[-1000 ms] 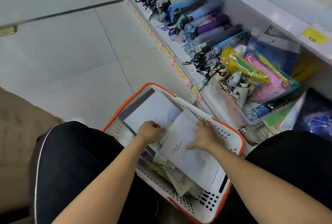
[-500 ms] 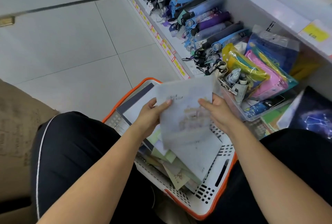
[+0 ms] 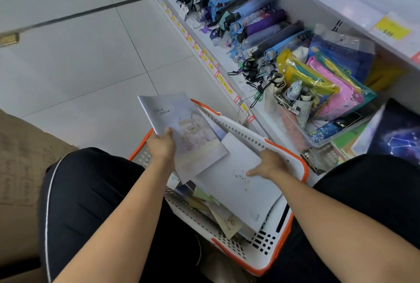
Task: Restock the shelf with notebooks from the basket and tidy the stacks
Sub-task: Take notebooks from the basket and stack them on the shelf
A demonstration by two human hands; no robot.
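A white basket with an orange rim (image 3: pixel 302 169) stands on the floor between my knees, holding several pale notebooks. My left hand (image 3: pixel 161 146) grips a light notebook with a faint picture on its cover (image 3: pixel 181 128), lifted above the basket's left side. My right hand (image 3: pixel 268 165) reaches into the basket and holds the top edge of a white notebook (image 3: pixel 236 189) lying on the pile. More notebooks (image 3: pixel 223 221) lie underneath, partly hidden. The low shelf (image 3: pixel 247 101) runs along the right, with a dark constellation notebook (image 3: pixel 400 137) on it.
Folded umbrellas (image 3: pixel 254 23) fill the shelf farther back. Coloured plastic pouches (image 3: pixel 329 83) sit in a clear bin (image 3: pixel 293 123) next to the notebook area. Yellow price tags (image 3: pixel 218 73) line the shelf edge. Tiled floor (image 3: pixel 91 60) lies to the left; a brown mat (image 3: pixel 20 164) is beside my left knee.
Both hands held one notebook above the basket; now my left hand alone carries it, shifted left, and my right hand has dropped into the basket onto another white notebook.
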